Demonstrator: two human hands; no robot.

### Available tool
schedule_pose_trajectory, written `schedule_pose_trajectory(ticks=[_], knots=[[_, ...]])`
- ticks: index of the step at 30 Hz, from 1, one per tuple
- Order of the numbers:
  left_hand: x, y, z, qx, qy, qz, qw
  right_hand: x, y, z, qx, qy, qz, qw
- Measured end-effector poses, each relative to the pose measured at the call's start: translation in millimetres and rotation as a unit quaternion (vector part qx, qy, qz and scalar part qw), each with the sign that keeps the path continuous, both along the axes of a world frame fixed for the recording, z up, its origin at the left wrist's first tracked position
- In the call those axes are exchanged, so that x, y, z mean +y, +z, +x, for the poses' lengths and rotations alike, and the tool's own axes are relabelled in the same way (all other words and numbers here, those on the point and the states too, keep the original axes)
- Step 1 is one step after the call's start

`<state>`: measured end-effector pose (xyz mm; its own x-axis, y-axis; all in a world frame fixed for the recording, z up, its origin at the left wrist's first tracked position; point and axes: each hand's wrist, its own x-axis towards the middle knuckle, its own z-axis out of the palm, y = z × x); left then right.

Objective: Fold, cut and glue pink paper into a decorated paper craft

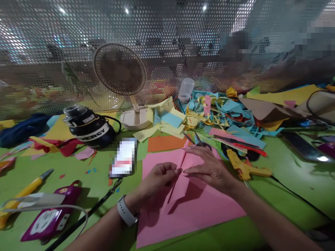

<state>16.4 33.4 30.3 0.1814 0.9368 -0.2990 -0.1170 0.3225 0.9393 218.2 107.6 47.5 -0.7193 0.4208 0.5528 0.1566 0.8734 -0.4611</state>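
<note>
A folded piece of pink paper stands raised at a slant over a large pink sheet on the green table. On its left edge, the fingers of my left hand are closed, pinching the paper. My right hand rests against the paper's right side with its fingers stretched out and a little apart. Dark-handled scissors lie just behind my right fingertips, partly hidden. An orange sheet sits beyond the pink one.
A yellow glue gun with a cord lies to the right, near a dark phone. At left are a lit phone, a purple pouch, a yellow cutter and a black bottle. A fan and paper scraps stand behind.
</note>
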Motion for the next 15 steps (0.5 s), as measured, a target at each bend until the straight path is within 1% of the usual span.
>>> schedule_pose_trajectory(ticks=[4,6,8,11,15], knots=[[-1.3,0.9,4.1,-0.005,0.020,0.001,1.000,-0.8,-2.7,-0.7,-0.010,-0.034,-0.063,0.997],[-1.1,0.0,4.8,-0.011,0.035,0.004,0.999,-1.2,-1.1,-0.3,-0.004,-0.039,-0.068,0.997],[-0.3,-1.2,4.1,-0.021,0.051,0.000,0.998,-1.6,3.1,0.8,-0.003,-0.047,-0.053,0.997],[0.5,-2.4,2.4,-0.031,0.067,0.000,0.997,-2.6,10.8,1.9,-0.029,-0.055,-0.009,0.998],[-2.0,-2.3,3.2,-0.036,0.056,0.012,0.998,-6.1,15.9,-1.2,-0.075,-0.046,0.039,0.995]])
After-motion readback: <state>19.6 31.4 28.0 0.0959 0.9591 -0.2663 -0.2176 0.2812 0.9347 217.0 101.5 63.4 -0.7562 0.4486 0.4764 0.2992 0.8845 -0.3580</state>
